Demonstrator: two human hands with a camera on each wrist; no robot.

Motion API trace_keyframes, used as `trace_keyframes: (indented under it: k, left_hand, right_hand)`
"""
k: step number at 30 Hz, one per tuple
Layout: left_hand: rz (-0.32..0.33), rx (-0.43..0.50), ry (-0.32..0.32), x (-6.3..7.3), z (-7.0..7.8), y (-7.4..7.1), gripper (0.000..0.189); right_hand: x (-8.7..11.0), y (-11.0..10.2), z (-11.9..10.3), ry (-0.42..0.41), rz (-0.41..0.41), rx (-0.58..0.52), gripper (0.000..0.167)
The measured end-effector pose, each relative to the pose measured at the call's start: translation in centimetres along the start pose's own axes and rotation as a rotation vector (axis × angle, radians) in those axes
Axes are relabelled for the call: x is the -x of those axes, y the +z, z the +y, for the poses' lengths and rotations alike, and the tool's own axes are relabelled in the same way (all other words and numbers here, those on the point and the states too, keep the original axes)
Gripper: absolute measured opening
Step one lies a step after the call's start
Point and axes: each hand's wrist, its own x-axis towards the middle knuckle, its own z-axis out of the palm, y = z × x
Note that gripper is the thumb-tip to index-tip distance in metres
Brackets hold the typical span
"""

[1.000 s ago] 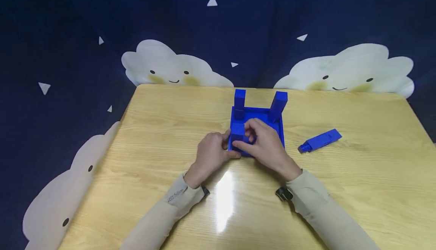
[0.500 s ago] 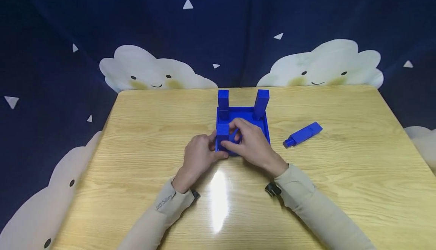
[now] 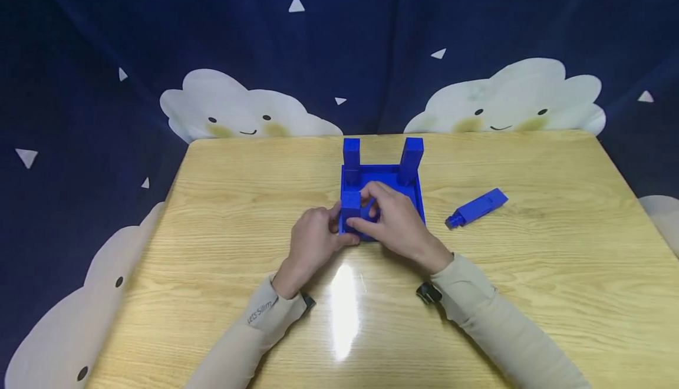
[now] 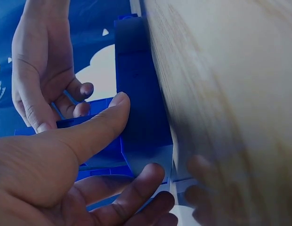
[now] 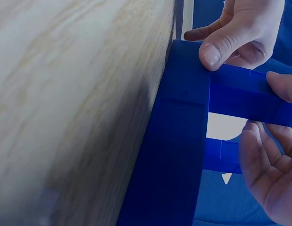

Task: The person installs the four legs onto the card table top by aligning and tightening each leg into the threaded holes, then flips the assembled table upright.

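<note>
A blue square tray-like base (image 3: 383, 175) with a raised rim lies on the table. My left hand (image 3: 312, 237) holds its near left corner, the thumb (image 4: 106, 120) pressed on the front wall and the other fingers at the side. My right hand (image 3: 399, 223) pinches an upright blue square post (image 3: 350, 202) at that same corner; the post also shows in the right wrist view (image 5: 245, 96). Two matching posts stand upright at the back corners, one on the left (image 3: 352, 154) and one on the right (image 3: 412, 156). The right hand covers part of the base.
To the right of the base, a loose blue post (image 3: 479, 207) with a narrower stepped end lies on the wooden table (image 3: 254, 188). A dark blue curtain (image 3: 239, 29) with clouds and triangles hangs behind the table's far edge.
The head view has shifted, so everything appears a little farther left than a second ago. Both hands keep the same hold on the base and post, with hardly any visible movement.
</note>
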Motion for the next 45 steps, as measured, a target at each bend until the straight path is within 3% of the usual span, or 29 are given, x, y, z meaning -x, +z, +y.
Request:
trace_keyframes:
  k: [23,27,30,33,37,41,45]
  left_hand:
    - [0.014,0.002,0.036,-0.6,0.5,0.3,0.089]
    - [0.021,0.013,0.03,-0.7,0.5,0.1,0.088]
    - [0.019,0.026,0.011,-0.8,0.5,-0.1,0.088]
    - [0.02,0.029,-0.015,-0.8,0.4,-0.4,0.087]
    - [0.022,0.032,-0.031,-0.7,0.3,-0.7,0.086]
    - [0.004,0.035,-0.037,-0.6,0.2,-0.5,0.088]
    - [-0.017,0.037,-0.042,-0.2,0.2,-0.1,0.088]
  right_hand:
    - [0.1,-1.1,0.1,0.015,-0.003,0.083,0.044]
    - [0.2,-2.2,0.4,0.03,-0.022,0.033,0.045]
    - [0.3,-4.2,1.2,0.064,0.01,-0.008,0.037]
    - [0.6,-7.1,2.7,0.122,0.087,0.058,0.032]
    - [1.9,-11.4,5.9,0.263,0.146,0.302,0.046]
    - [4.0,-14.7,9.6,0.474,0.05,0.484,0.075]
    - [5.6,-15.5,11.7,0.628,-0.064,0.515,0.095]
